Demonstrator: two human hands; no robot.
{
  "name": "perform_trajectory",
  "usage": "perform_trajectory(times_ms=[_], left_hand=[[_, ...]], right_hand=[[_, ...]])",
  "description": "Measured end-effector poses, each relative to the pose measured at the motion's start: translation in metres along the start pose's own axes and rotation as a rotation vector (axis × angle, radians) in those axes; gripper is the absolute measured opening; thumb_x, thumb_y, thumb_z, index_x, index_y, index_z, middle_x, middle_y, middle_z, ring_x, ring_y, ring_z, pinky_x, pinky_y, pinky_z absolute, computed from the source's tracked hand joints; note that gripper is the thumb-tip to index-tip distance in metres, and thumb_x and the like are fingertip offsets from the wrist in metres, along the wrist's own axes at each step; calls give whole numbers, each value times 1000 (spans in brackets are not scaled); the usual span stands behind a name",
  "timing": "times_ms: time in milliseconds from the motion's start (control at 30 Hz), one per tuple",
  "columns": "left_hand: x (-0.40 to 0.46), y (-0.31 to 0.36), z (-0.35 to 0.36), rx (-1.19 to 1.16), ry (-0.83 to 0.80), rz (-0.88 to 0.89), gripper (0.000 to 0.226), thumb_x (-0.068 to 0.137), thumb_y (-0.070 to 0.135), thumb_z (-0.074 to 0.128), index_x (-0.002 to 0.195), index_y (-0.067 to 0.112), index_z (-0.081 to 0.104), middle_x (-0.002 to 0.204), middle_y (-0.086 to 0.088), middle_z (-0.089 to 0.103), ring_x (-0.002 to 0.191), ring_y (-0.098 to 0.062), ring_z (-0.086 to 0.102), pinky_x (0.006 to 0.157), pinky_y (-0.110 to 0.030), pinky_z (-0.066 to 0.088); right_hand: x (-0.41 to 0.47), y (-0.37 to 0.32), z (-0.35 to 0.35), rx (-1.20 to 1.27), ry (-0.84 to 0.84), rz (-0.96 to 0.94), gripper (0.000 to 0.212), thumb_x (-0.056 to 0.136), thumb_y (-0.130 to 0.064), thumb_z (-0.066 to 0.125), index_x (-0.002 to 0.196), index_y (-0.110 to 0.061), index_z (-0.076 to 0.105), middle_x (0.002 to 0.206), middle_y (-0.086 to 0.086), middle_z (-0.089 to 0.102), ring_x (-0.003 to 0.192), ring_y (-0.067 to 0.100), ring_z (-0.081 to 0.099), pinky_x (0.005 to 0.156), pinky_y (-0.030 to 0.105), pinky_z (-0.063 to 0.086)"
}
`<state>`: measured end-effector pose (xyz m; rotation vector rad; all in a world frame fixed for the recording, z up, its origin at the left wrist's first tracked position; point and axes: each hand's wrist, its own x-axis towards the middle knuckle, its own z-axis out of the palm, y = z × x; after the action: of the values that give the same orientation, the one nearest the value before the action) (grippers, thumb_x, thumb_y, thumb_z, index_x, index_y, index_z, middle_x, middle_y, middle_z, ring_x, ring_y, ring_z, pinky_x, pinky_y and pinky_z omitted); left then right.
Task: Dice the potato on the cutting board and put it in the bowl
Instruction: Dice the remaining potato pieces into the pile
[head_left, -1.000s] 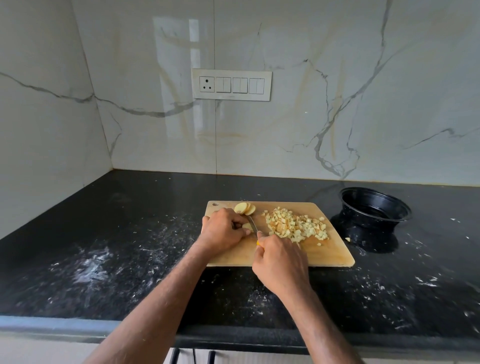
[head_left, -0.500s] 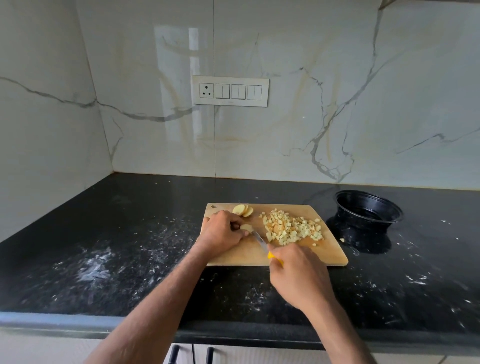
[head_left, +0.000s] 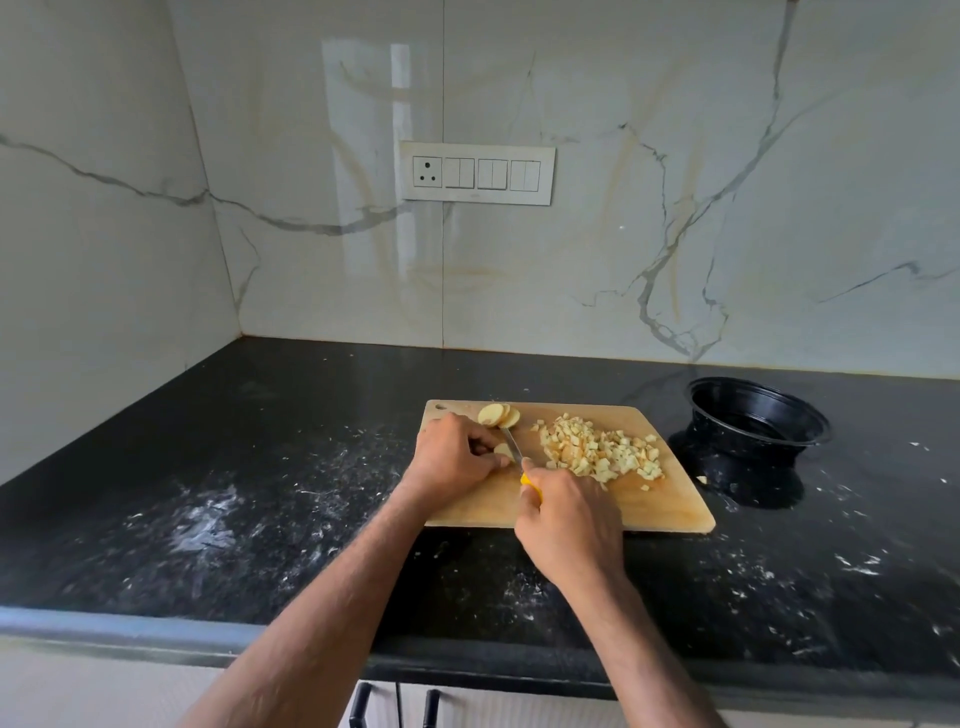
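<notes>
A wooden cutting board (head_left: 670, 506) lies on the black counter. A heap of diced potato (head_left: 597, 451) covers its right half, and a few round slices (head_left: 498, 415) lie at its back left. My left hand (head_left: 451, 457) pinches a small potato piece (head_left: 503, 451) against the board. My right hand (head_left: 569, 525) grips a yellow-handled knife (head_left: 514, 447), whose blade rests on that piece. The black bowl (head_left: 758, 415) stands to the right of the board, with nothing visible inside.
White specks and smears dust the black counter (head_left: 234, 467), with a stray potato bit (head_left: 702, 479) by the bowl. Marble walls meet in the corner at back left. A switch panel (head_left: 477, 173) sits on the back wall. Cabinet handles (head_left: 395, 706) show below the counter edge.
My right hand drew the knife back toward me half a second ago and has now pushed it forward onto the piece again. My left hand stays on the potato piece.
</notes>
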<state>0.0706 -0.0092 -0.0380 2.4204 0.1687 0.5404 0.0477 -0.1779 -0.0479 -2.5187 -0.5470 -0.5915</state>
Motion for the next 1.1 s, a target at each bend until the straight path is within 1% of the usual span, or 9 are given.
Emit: perform_trajectory(times_ms=[133,367,533,600,667,800,867,967,1100], left_hand=[[1,0,0,-12,1,-13,16,77,29,86,92,24,82,86,10,75,81,-6,65,84,-33,54],[2,1,1,-4,10,-42,13,75,30,87,86,25,81,83,12,75,83,-10,65,87,-38,53],[2,2,1,16,2,-57,15,78,32,86,91,27,81,88,10,75,89,-12,65,92,-39,51],[2,3,1,30,5,-61,16,79,33,85,93,26,81,89,9,74,90,-13,65,93,-40,51],[1,3,1,26,-2,-61,16,79,33,84,93,27,81,89,9,74,89,-13,65,92,-40,53],[-2,2,-2,-11,-28,-35,13,80,27,83,92,24,82,84,8,75,83,-11,67,84,-39,57],[-3,1,-4,-35,-30,-36,15,80,20,81,95,22,82,84,7,75,81,-9,67,80,-33,58],[-2,-2,-5,-55,-18,-50,16,82,15,79,96,20,82,86,11,75,80,2,65,70,-7,51],[-2,-3,-4,-77,-10,-58,15,83,11,78,94,20,82,86,12,76,76,8,62,67,-1,45]], right_hand=[[3,0,0,-44,-19,-6,30,96,-34,58,122,-28,71,75,-13,73,49,3,50,44,15,30],[1,-4,1,-120,-41,-43,26,101,-32,50,96,-21,73,79,-11,73,43,0,45,40,14,24],[-11,-3,-5,-101,-117,-42,29,103,-31,47,93,-19,71,76,-8,71,49,4,54,46,18,46],[-21,-1,-9,-77,-143,-33,25,101,-29,50,105,-21,73,68,-9,66,46,6,54,41,21,46],[-31,4,-16,-66,-131,-24,31,100,-30,53,126,-27,68,77,-13,71,43,4,50,35,18,35],[-39,11,-30,-13,-61,31,33,96,-36,57,127,-35,67,99,-22,75,49,0,52,40,11,31],[-34,10,-31,31,-24,36,32,95,-36,58,125,-34,69,95,-19,75,53,3,57,43,14,37],[-17,2,-27,46,28,28,30,96,-36,58,122,-31,71,81,-12,75,49,3,49,43,14,28],[4,-8,-11,-14,24,-14,31,97,-34,57,125,-30,70,78,-9,75,41,2,34,41,11,16]])
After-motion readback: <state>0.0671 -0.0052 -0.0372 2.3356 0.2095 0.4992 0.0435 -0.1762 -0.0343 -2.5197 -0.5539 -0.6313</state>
